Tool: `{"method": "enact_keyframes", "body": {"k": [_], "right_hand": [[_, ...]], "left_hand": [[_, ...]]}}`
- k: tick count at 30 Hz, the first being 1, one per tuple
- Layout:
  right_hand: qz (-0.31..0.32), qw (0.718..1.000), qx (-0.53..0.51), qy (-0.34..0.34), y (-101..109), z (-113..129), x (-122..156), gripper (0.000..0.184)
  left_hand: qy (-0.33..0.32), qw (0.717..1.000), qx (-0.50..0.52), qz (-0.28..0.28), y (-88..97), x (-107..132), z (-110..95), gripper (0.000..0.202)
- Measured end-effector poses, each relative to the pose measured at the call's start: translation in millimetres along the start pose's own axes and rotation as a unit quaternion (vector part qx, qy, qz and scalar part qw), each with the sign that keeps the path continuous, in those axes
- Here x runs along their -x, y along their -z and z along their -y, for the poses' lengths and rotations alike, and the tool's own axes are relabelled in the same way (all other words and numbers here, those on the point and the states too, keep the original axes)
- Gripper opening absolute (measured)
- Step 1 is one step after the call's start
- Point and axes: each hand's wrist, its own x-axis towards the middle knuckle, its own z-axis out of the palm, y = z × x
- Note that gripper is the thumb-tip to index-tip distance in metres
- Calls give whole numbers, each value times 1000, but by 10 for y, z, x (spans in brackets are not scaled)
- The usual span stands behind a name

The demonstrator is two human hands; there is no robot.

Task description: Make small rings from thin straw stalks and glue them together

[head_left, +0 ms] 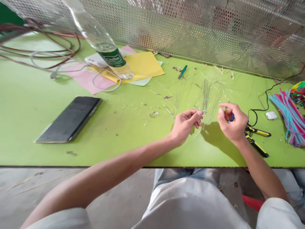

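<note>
My left hand is closed in a pinch, with a thin piece of wire at its fingertips. To its right my right hand hovers with thumb and forefinger apart and the other fingers curled; nothing shows between them. Just beyond both hands lies a loose bundle of thin silvery wires on the green table. Pliers with yellow and black handles rest partly hidden under my right hand. Several stray wire pieces are scattered left of the bundle.
A black phone lies at left. Behind it stand a water bottle, yellow paper and coiled cables. A green knife-like tool lies near the perforated metal screen. Colourful pipe cleaners and a white earbud case are at right.
</note>
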Motion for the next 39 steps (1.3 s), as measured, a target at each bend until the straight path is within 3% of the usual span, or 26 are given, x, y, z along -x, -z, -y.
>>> {"method": "enact_keyframes", "body": {"k": [2,7,10,14,16,22,25,27,31,34,39], "right_hand": [[-6,999,-14,-39,-23,-39,21,2],[-5,994,-62,-90,-50,-107,46,20],[22,985,-127,-116,-24,-130,39,12],[97,955,-239,-149,11,-144,5,24],[124,947,-251,-155,14,-145,-15,18],[136,939,-257,-181,-10,-124,-41,12],[126,944,-252,-171,-18,-108,-38,9],[77,959,-225,-157,-6,-109,-43,9],[-27,990,-132,-50,72,-179,-93,8],[-100,993,-54,13,138,-298,-138,9],[-89,993,-28,71,145,-501,-131,12]], "left_hand": [[-6,1000,2,7,0,-3,-2,47],[-84,994,-66,28,19,-22,-105,49],[-135,985,-98,37,48,-44,-172,51],[-82,981,-163,69,72,-63,-149,51],[-62,978,-183,80,76,-63,-101,50],[-55,975,-192,98,73,-34,-12,46],[-40,979,-171,103,67,-27,-6,46],[-28,985,-137,98,71,-38,-3,47],[-24,994,-90,55,112,-106,4,42],[-20,996,-76,30,147,-156,1,33],[-10,997,-71,28,151,-168,-20,23]]}}
